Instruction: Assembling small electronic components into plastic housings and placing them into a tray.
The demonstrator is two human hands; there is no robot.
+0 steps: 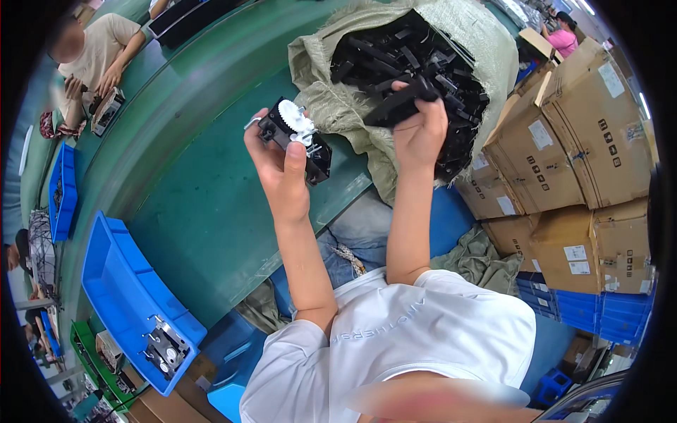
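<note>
My left hand (281,169) is closed around a black gear assembly (319,159) with white plastic gears on its upper face, held above the green table (204,211). In my right hand (421,134) is a black plastic part (400,104), gripped between thumb and fingers over the mouth of a woven sack (321,77). The sack stands open and holds many similar loose black plastic parts (462,106). The two held things are apart from each other. My right fingers partly cover the black part, so its full shape does not show.
At the left a blue bin (127,275) holds metal-and-black assemblies (166,350). A green tray (88,352) lies beside it. Cardboard boxes (536,162) are stacked at the right, above blue crates (599,314). Across the table another person (99,53) handles a part.
</note>
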